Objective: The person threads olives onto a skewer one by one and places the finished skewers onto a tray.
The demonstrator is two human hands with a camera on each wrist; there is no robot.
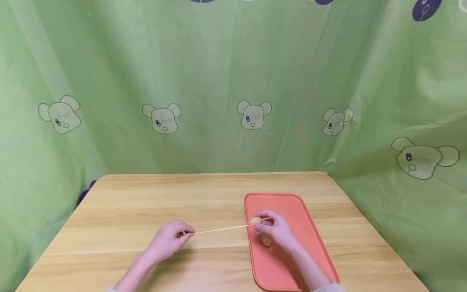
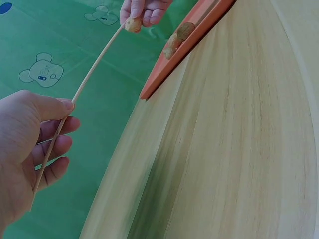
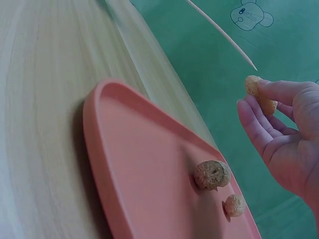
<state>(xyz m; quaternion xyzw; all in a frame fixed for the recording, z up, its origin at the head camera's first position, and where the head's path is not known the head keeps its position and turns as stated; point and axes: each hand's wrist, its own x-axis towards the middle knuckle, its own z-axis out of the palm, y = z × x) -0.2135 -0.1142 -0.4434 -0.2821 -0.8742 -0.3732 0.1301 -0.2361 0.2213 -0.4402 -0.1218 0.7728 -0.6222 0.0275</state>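
My left hand pinches a thin wooden skewer between thumb and fingers, its back end lying along the palm. The skewer points right, toward my right hand, which is above the tray. Between its thumb and fingertips the right hand pinches a tan, rough, oblong piece that resembles an unshelled peanut. In the right wrist view, the skewer's sharp tip stands just short of this piece. On the pink tray sit a browner, wrinkled lump with a crack and a smaller tan lump.
The tray, with its raised rim, lies on the right half of a light wooden table. A green curtain with bear-head outlines hangs behind the table and along both sides.
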